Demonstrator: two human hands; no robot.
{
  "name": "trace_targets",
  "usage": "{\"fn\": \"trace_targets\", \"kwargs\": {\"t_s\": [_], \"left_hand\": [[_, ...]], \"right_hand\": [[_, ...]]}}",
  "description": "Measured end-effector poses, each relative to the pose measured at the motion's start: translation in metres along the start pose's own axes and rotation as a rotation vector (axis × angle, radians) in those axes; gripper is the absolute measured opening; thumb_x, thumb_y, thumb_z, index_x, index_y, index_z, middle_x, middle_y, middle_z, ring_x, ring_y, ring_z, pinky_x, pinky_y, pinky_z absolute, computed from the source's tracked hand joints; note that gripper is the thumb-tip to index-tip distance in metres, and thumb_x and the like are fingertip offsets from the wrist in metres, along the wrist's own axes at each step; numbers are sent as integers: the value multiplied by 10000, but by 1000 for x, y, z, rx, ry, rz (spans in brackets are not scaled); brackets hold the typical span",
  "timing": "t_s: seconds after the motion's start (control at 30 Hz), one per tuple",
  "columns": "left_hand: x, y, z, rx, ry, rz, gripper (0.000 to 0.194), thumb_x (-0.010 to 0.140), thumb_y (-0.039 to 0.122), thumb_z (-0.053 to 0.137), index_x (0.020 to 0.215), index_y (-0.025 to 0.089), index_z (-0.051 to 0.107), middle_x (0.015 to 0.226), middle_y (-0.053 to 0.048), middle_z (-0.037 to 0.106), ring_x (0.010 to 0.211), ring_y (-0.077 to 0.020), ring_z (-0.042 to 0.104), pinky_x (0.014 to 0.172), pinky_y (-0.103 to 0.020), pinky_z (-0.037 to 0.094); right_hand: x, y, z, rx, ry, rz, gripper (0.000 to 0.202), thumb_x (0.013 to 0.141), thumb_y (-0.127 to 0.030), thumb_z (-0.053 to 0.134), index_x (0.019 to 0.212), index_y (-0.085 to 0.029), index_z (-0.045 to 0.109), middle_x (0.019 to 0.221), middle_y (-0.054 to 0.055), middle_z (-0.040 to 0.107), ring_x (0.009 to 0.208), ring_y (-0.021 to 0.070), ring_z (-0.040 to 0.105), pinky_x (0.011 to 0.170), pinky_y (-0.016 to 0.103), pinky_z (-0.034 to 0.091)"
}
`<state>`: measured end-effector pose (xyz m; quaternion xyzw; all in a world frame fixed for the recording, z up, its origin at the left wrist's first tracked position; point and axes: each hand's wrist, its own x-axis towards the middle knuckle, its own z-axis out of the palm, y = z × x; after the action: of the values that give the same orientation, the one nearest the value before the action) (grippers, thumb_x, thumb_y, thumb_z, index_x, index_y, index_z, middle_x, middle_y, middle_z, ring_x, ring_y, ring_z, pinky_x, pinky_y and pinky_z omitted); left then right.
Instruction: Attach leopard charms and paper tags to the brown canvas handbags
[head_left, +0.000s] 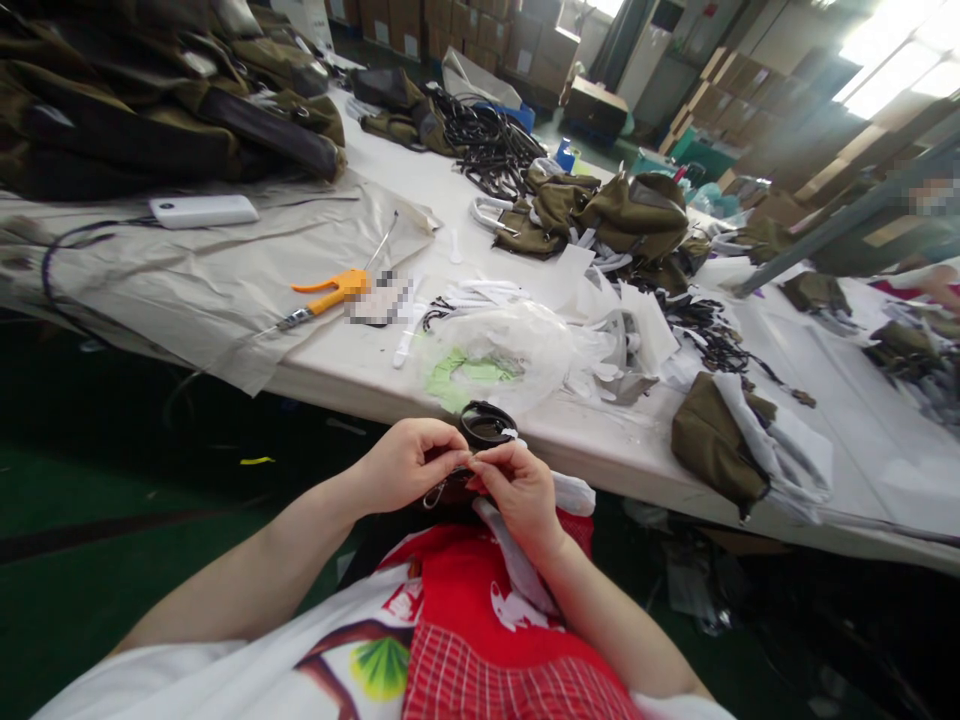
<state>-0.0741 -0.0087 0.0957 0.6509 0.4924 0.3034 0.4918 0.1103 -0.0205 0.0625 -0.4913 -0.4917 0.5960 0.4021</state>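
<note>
My left hand (411, 465) and my right hand (521, 495) meet at the fingertips over my lap, just in front of the table's edge. Each is closed in a pinch, and what lies between the fingers is too small to make out. Right behind them sits a coiled black strap (487, 424). A metal clip (433, 495) hangs below my left fingers. Under my right hand is a grey-white strip (517, 560), lying against the red apron (465, 600).
On the white table (352, 380) lie an orange air gun (330, 292), a clear plastic bag (525, 345) with green pieces, a white device (204, 211) and olive bags (637, 215). Another olive bag (716, 440) overhangs the edge at right. Dark bags (165, 110) pile up at left.
</note>
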Motion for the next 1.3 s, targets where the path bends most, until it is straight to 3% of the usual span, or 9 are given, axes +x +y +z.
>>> {"fn": "trace_targets", "kwargs": {"t_s": [0.4,0.83,0.93,1.03,1.1,1.2,1.3], "left_hand": [[-7,-4,17,-23,164,43,219,879,271,542,738,144,651,666,0,617,623,-109,549,590,-196,435],[-1,-1,21,-184,80,-13,236,868,321,526,724,150,600,583,26,539,518,-96,472,477,-190,386],[4,-6,15,-122,145,-12,257,865,350,532,700,158,577,612,18,551,561,-105,487,521,-197,404],[10,-18,0,-37,245,-52,282,846,393,550,684,163,570,625,10,566,595,-119,506,558,-210,416],[15,-30,-13,-20,269,-121,302,824,436,562,699,162,591,624,4,591,593,-130,522,564,-221,423],[26,-43,-30,22,221,-221,355,785,508,571,707,165,621,629,-13,637,591,-150,559,569,-237,431],[48,-47,-42,155,41,-270,408,753,567,574,679,175,657,614,-28,664,591,-173,590,562,-246,422]], "right_hand": [[3,1,2,-11,20,-247,77,766,-237,751,744,-194,692,754,3,696,641,115,623,601,229,523],[5,5,2,11,37,-152,101,760,-280,749,755,-189,707,731,8,702,630,135,636,594,251,527],[4,-9,-6,-192,-51,-72,135,813,-320,681,832,-191,717,707,11,700,625,150,640,602,269,522],[-7,-25,-26,-692,-159,-103,154,796,-321,696,906,-215,717,862,36,726,756,189,658,707,311,518],[-17,-28,-45,-998,-163,-101,217,768,-324,729,961,-227,711,965,57,721,846,230,661,773,350,508],[-27,-14,-70,-1216,-138,-62,351,745,-289,753,1083,-212,696,1064,103,706,974,294,646,883,415,484],[-21,14,-86,-1209,-169,-112,372,757,-256,753,1123,-218,698,1140,98,684,1086,295,604,985,431,439]]}}
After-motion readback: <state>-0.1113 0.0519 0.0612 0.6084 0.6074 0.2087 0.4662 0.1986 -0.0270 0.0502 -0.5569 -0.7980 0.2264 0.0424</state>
